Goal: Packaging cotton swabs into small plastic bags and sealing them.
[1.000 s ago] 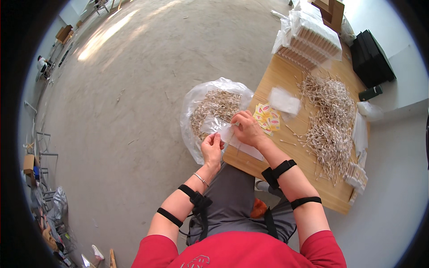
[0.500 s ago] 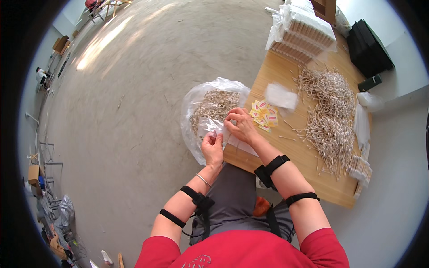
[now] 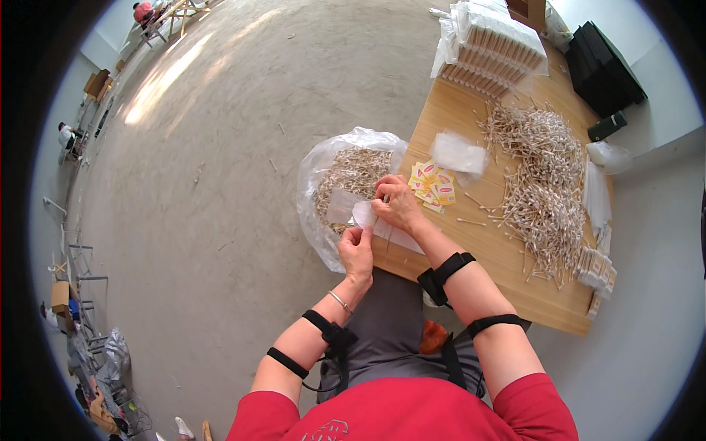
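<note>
My left hand [image 3: 356, 251] pinches the lower edge of a small clear plastic bag [image 3: 342, 206] between thumb and fingers. At the bag's right side my right hand [image 3: 398, 203] is closed, its fingertips pressed together on the bag's edge; a thin stick seems to show by those fingers, too small to tell. Beneath the hands a large clear plastic sack [image 3: 312, 176] holds a heap of cotton swabs [image 3: 357, 170]. Just right of my right hand, yellow and white printed cards [image 3: 432, 184] lie in a loose pile on the wooden table [image 3: 471, 253].
A stack of flat clear bags [image 3: 460, 153] lies beyond the cards. Loose cotton swabs [image 3: 540, 184] spread over the table's right half. Packed swab bundles [image 3: 493, 51] stand at the far end, and small packs [image 3: 594, 272] sit at the right edge. A black case [image 3: 603, 73] stands behind.
The small bag has turned and spread, with a whitish rounded part now showing between my hands. My left hand has shifted slightly down and right; the right has barely moved.
</note>
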Tool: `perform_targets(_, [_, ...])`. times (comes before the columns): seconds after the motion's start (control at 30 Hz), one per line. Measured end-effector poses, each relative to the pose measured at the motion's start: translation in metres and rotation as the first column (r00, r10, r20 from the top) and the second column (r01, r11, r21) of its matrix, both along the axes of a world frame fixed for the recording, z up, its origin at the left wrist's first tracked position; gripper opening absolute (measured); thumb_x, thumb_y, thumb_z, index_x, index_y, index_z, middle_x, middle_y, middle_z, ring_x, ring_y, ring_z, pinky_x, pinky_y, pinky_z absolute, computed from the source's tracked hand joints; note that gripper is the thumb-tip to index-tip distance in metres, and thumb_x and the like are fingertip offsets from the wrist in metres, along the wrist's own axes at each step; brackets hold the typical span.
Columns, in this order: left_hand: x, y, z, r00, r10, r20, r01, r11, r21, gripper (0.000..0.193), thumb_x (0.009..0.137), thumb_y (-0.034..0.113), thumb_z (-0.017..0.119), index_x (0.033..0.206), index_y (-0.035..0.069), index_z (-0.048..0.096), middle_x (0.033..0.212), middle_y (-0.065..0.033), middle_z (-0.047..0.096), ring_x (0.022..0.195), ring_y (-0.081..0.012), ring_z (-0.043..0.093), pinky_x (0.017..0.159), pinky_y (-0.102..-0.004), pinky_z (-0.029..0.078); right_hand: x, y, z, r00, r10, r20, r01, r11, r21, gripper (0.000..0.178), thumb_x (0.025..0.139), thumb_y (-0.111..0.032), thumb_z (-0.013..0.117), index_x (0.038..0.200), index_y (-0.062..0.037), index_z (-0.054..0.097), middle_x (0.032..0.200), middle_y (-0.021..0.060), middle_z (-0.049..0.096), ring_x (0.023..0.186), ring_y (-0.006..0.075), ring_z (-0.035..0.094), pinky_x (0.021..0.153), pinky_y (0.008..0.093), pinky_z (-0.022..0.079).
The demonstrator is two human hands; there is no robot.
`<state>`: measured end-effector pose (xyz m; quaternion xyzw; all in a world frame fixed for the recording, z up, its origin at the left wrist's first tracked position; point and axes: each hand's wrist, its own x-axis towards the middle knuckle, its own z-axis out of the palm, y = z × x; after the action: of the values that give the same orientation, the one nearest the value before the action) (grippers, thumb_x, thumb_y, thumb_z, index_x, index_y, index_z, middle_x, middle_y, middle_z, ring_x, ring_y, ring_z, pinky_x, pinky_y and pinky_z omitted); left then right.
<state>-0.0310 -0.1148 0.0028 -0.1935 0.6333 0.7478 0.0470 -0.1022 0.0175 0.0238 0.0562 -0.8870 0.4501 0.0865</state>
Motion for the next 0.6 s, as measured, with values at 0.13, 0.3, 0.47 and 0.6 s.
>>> perform_targets(0.13, [0.005,-0.002,0.001,0.997,-0.075,0.027,0.077,0.994,-0.08,0.016,0.088,0.018,0.066,0.088,0.004,0.059,0.078,0.002,0.058,0.069,-0.0061,0.049,0.064,-0.022,0.041,0.0,0.0,0.0,1.0,0.002,0.01,-0.003,0.999,0.042,0.012,0.065,-0.007,0.059,0.058,-0.001,0.052,0.096,0.0103,0.064,0.096,0.0283,0.053,0.082,0.0353,0.046])
perform_targets(0.3, [-0.004,0.0,-0.001,0.999,0.03,-0.04,-0.03,0.999,0.011,0.017,0.088,0.019,0.066,0.083,0.004,0.06,0.075,0.0022,0.057,0.069,-0.0063,0.049,0.064,-0.0225,0.041,0.001,0.0,-0.003,0.999,-0.019,-0.039,0.022,0.998,0.061,0.011,0.063,-0.005,0.058,0.058,-0.0013,0.05,0.097,0.011,0.064,0.094,0.0292,0.054,0.081,0.0359,0.047])
perform_targets(0.47, [-0.003,-0.003,-0.002,0.989,-0.147,0.026,0.149,0.979,-0.136,0.021,0.088,0.02,0.067,0.081,0.002,0.06,0.069,0.0025,0.054,0.064,-0.0066,0.045,0.058,-0.0232,0.039,-0.001,0.005,-0.008,0.998,-0.043,-0.055,0.047,0.997,0.06,0.007,0.063,-0.007,0.061,0.063,-0.0038,0.055,0.091,0.0101,0.063,0.095,0.0305,0.055,0.083,0.0378,0.046])
perform_targets(0.6, [-0.003,-0.012,-0.006,0.999,-0.032,-0.027,0.024,0.968,-0.249,0.035,0.086,0.021,0.067,0.11,0.001,0.05,0.096,-0.0055,0.054,0.086,-0.0139,0.05,0.076,-0.0288,0.044,0.02,0.015,0.007,0.994,0.0,-0.108,-0.007,0.998,-0.067,0.023,0.062,-0.006,0.063,0.084,-0.0077,0.059,0.105,0.0108,0.058,0.107,0.0316,0.05,0.094,0.0384,0.042])
